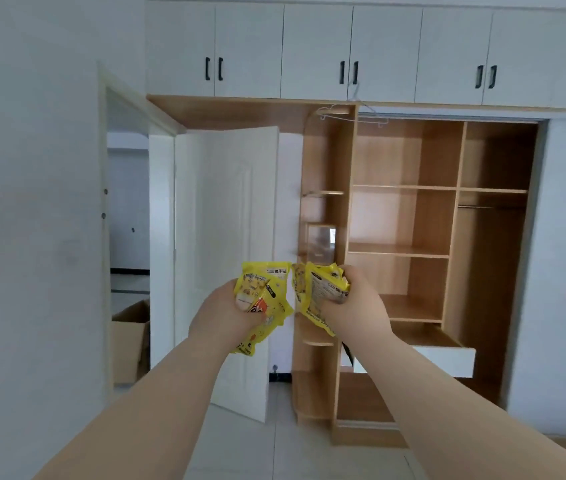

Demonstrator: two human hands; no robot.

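Observation:
My left hand (220, 315) grips a bunch of yellow snack packets (267, 292), held out in front of me at mid-height. My right hand (354, 303) grips another bunch of yellow snack packets (316, 289), printed side partly turned toward me. The two bunches almost touch in the middle. Both arms reach forward toward an open wooden wardrobe (402, 251) with bare shelves.
A white door (226, 237) stands open at the left, next to the wardrobe's rounded corner shelves (319, 230). A white drawer (447, 358) is pulled out low in the wardrobe. A cardboard box (130, 337) sits beyond the doorway. White upper cabinets (316, 50) run above; a wire hanger (354, 112) hangs there.

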